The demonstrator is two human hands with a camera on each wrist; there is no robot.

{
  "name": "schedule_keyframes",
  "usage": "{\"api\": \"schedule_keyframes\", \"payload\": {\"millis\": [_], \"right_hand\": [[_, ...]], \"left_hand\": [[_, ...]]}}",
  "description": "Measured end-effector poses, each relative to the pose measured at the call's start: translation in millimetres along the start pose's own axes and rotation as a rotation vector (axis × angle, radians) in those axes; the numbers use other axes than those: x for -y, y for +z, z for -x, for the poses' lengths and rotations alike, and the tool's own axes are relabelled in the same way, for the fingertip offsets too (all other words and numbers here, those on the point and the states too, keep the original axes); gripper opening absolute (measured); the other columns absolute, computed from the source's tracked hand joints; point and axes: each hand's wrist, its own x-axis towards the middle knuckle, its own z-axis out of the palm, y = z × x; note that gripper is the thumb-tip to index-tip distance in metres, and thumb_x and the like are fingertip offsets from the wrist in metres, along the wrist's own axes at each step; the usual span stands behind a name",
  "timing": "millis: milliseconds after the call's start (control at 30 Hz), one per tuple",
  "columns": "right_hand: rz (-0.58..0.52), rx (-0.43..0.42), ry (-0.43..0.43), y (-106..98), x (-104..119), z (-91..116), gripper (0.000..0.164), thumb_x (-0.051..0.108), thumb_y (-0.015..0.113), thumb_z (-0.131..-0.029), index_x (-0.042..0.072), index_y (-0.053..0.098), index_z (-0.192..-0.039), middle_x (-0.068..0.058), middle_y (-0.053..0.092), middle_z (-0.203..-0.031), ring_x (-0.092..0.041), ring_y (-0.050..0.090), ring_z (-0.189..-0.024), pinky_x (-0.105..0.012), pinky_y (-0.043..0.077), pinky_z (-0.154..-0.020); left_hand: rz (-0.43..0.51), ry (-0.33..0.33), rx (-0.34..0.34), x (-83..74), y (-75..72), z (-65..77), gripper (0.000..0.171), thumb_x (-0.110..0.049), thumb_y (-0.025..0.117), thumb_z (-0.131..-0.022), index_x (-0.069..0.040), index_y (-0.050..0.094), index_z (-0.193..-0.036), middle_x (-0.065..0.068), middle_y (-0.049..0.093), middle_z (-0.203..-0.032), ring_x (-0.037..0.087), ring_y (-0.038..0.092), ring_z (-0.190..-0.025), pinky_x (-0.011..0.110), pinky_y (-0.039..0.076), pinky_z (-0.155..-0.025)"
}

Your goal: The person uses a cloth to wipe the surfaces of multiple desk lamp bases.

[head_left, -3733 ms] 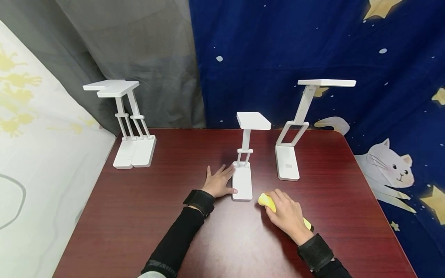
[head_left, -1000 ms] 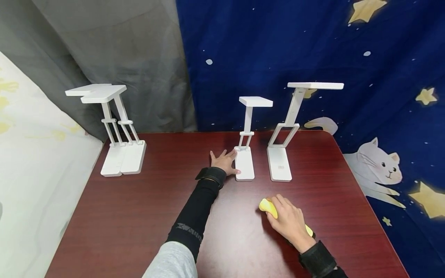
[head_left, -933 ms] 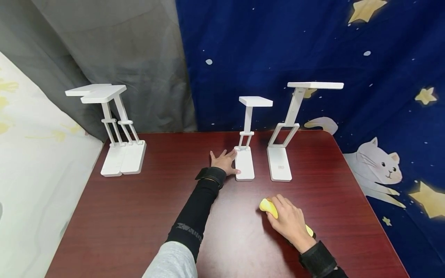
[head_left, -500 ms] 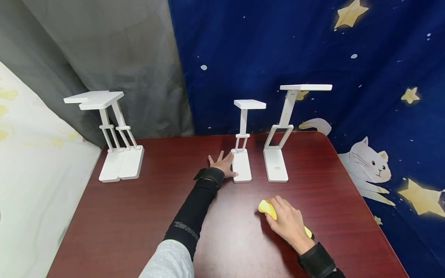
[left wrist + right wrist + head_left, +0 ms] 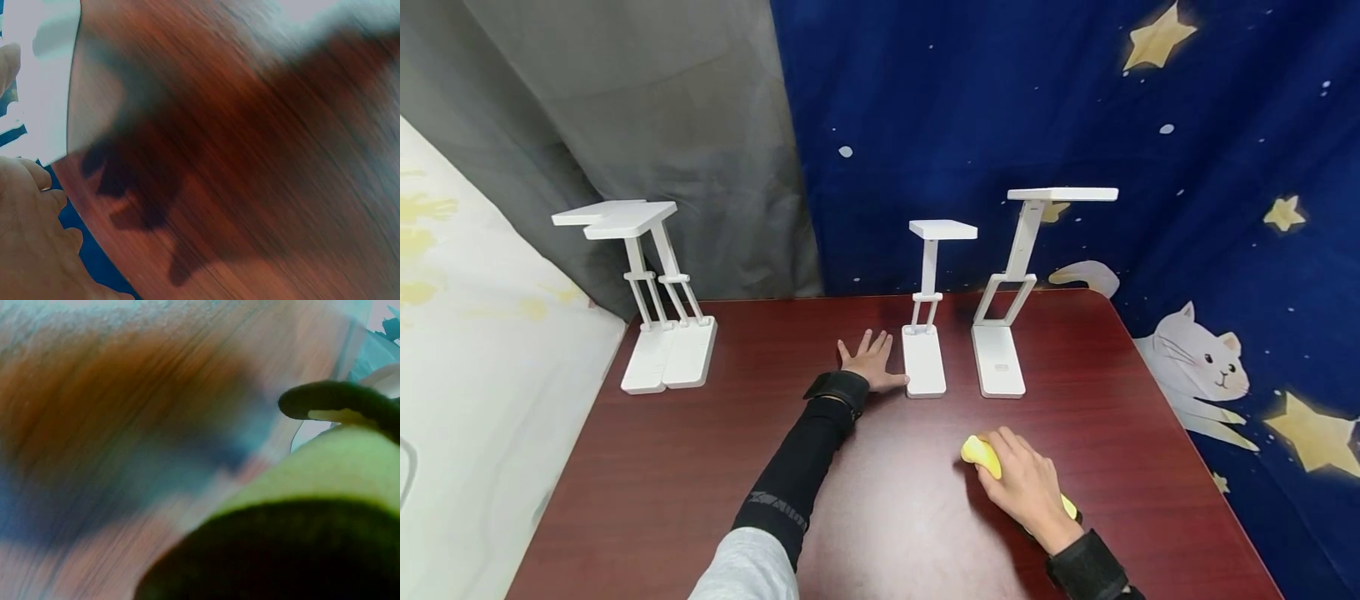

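Observation:
My left hand [image 5: 870, 366] is open, fingers spread over the table, just left of a small white folding desk lamp [image 5: 924, 362]. The thumb tip is right at the lamp base's left edge. In the left wrist view, part of this hand [image 5: 31, 231] shows beside a white lamp base [image 5: 47, 87]. Nearer the front, my right hand [image 5: 1022, 481] grips a yellow, elongated, soft-looking thing [image 5: 981, 455] with a dark end near the wrist; the palm hides its middle. The right wrist view shows its yellow-green surface [image 5: 312, 469] close up, with dark parts around it.
A taller white desk lamp [image 5: 997, 362] stands right of the small one. Two more white lamps [image 5: 688, 354] stand side by side at the back left. The brown table [image 5: 715, 467] ends at a grey curtain [image 5: 700, 125] and a blue starry cloth [image 5: 970, 117].
The small lamp moved back, level with the taller one, with my left hand at its base. Since half a second ago that hand's fingers have come off it leftward. My right hand keeps its grip.

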Motion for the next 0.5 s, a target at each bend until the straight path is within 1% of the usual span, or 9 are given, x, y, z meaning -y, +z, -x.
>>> {"api": "schedule_keyframes", "payload": {"millis": [267, 500], "right_hand": [[-0.009, 0.014, 0.0, 3, 2, -2, 0.04, 0.006, 0.087, -0.066, 0.009, 0.071, -0.103, 0.0, 0.061, -0.085, -0.012, 0.051, -0.067, -0.026, 0.036, -0.046], [-0.011, 0.014, -0.012, 4, 4, -4, 0.041, 0.006, 0.088, -0.066, 0.01, 0.071, -0.103, 0.002, 0.06, -0.085, -0.01, 0.05, -0.067, -0.024, 0.035, -0.046]], "left_hand": [[0.036, -0.034, 0.028, 21.4, -5.9, 9.0, 0.101, -0.06, 0.064, -0.095, -0.013, 0.013, -0.169, 0.004, 0.009, -0.178, 0.028, -0.004, -0.165, 0.076, -0.007, -0.123], [0.029, -0.066, 0.05, 37.8, -10.3, 16.2, 0.099, -0.059, 0.062, -0.097, -0.014, 0.013, -0.169, 0.005, 0.008, -0.178, 0.029, -0.006, -0.165, 0.076, -0.007, -0.122]]}}
